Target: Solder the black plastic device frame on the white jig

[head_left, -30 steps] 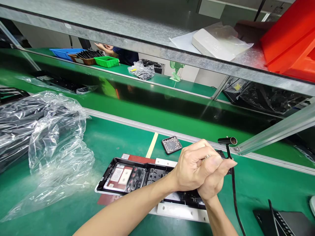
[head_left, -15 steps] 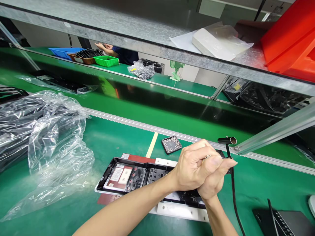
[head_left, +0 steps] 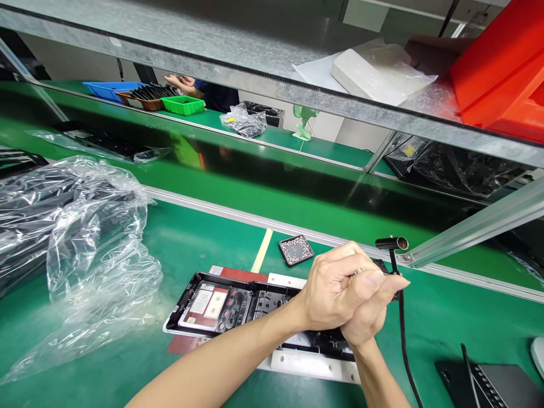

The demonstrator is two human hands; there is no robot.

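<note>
My left hand (head_left: 334, 283) is closed in a loose fist above the right part of a black plastic housing (head_left: 193, 292). Small silvery bits, which look like screws (head_left: 360, 271), show between its curled fingers. Pressed against it from the right is my right hand (head_left: 366, 326), its thumb stretched out to the right and its other fingers folded mostly out of sight. What the right hand holds, if anything, is hidden. The housing lies open side up on a white fixture (head_left: 312, 362). Behind the hands sits a small black tray (head_left: 296, 250) of screws.
A black tube on a stand (head_left: 391, 243) with a cable rises right of the hands. Clear plastic bags (head_left: 102, 243) cover the left side. A metal shelf (head_left: 272, 85) crosses overhead, bearing a red bin (head_left: 504, 73). Across the bench, a person's hands (head_left: 182, 84) are near coloured trays.
</note>
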